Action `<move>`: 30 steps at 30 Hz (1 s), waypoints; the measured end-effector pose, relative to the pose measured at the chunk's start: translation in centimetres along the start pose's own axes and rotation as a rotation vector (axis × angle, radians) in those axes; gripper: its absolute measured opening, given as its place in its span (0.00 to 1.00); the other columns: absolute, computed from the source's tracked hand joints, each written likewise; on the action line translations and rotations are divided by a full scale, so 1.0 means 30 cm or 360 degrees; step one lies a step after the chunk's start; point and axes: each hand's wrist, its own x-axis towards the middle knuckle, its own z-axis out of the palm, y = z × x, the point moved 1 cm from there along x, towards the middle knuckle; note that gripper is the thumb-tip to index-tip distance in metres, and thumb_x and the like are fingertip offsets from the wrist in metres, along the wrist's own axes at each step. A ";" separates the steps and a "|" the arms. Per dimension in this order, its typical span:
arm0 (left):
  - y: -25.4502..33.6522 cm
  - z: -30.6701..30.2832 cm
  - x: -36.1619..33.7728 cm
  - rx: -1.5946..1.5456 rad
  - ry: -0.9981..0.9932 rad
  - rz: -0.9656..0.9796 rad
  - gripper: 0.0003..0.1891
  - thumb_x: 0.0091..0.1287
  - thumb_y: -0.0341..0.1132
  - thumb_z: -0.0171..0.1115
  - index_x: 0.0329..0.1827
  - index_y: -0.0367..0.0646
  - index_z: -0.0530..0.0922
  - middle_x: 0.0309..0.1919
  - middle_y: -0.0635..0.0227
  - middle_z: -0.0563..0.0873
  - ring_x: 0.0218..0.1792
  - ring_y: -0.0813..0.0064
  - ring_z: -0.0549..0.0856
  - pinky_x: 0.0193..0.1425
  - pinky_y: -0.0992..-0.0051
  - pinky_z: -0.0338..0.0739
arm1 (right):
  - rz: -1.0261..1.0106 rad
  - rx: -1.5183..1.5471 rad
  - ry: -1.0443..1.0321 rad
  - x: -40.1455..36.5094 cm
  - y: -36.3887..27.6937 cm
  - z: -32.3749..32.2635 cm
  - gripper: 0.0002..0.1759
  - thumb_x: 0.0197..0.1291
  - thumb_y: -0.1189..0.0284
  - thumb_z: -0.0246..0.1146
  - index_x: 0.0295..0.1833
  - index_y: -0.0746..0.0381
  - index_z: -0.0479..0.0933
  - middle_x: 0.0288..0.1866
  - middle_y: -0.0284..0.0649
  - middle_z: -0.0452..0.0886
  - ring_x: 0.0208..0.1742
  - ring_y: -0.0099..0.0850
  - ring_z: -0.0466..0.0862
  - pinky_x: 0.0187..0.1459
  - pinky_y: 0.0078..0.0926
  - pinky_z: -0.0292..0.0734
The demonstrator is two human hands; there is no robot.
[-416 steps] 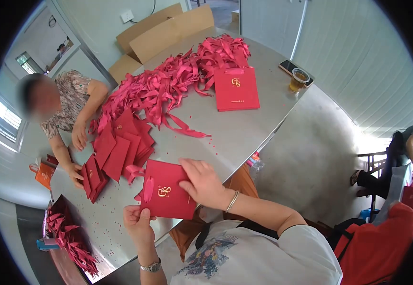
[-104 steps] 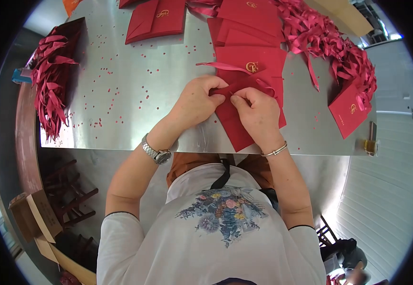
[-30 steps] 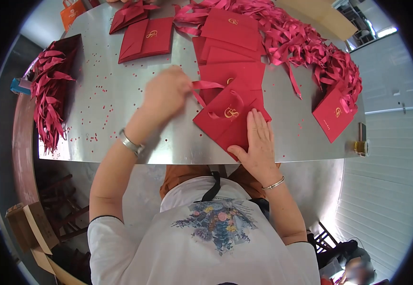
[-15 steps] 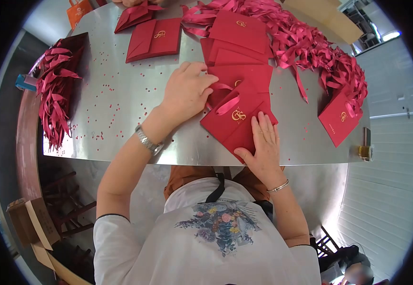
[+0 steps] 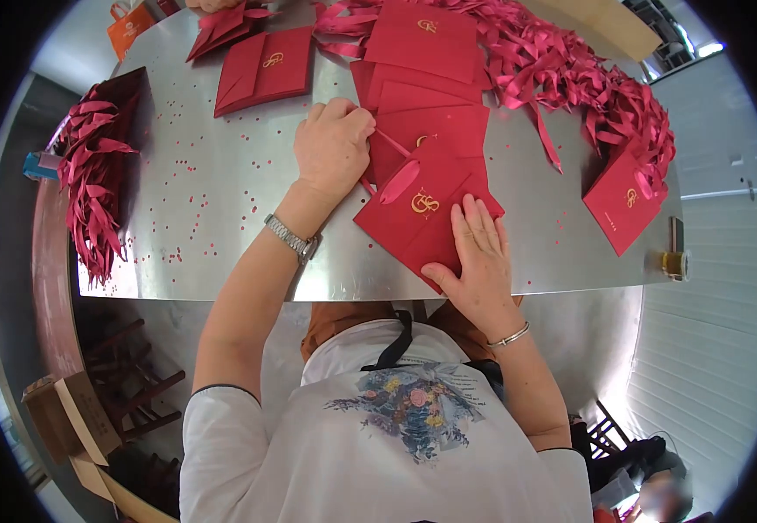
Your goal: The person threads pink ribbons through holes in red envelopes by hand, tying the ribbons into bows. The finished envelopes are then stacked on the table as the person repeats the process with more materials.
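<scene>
A flat red paper gift bag (image 5: 400,231) with a gold emblem lies tilted near the table's front edge. My right hand (image 5: 479,266) rests flat on its right side, fingers stretched out. A pink-red ribbon (image 5: 400,182) loops over the bag's upper part and runs up to my left hand (image 5: 335,150), whose fingers are closed on it. Other red bags (image 5: 439,126) lie overlapped in a row just beyond this one. The ribbon's far end is hidden inside my left fist.
Bags with heaped ribbons (image 5: 570,96) curve along the right, ending in one bag (image 5: 627,205). Another ribboned stack (image 5: 95,174) stands at the left edge. Folded bags (image 5: 267,74) lie at the back. Small red paper dots dot the metal table (image 5: 247,218). Another person's hand (image 5: 214,4) shows at the top.
My left hand has risen slightly, drawing the ribbon tauter toward the upper left. The right hand stays flat on the bag. The whole view has shifted a little.
</scene>
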 end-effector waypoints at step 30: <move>0.323 -0.306 0.244 -0.0660 -0.1102 0.0289 0.08 0.52 0.26 0.66 0.32 0.37 0.74 0.29 0.55 0.80 0.33 0.54 0.79 0.38 0.62 0.73 | 0.0140 0.0053 0.0738 0.157 0.391 -0.222 0.23 0.59 0.74 0.60 0.61 0.60 0.75 0.61 0.54 0.77 0.62 0.50 0.76 0.63 0.41 0.71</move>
